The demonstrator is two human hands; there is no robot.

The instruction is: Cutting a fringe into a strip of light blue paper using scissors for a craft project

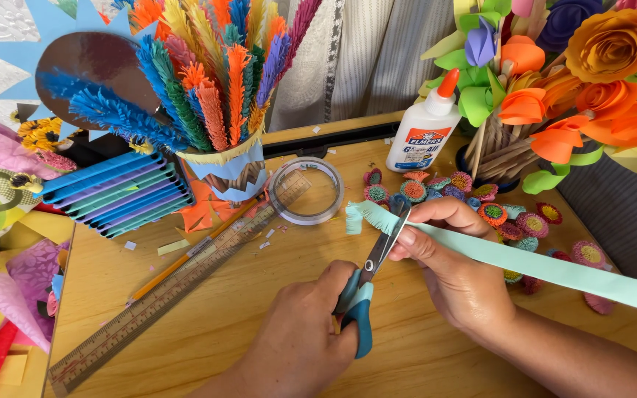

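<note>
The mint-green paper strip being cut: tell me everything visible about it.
The mint-green paper strip is a long, flat, even band of thin paper or foam-like sheet, running from the desk's middle out past the picture's right edge. Its left end is already cut into a short fringe. The right hand pinches it near that end, above the wooden desk. The scissors, teal-handled and held by the left hand, have their blades at the fringed edge.

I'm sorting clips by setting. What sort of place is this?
Probably a home paper-craft table: a glue bottle, paper flowers in a bunch, and a cup of fringed paper stems crowd the wooden table.
</note>
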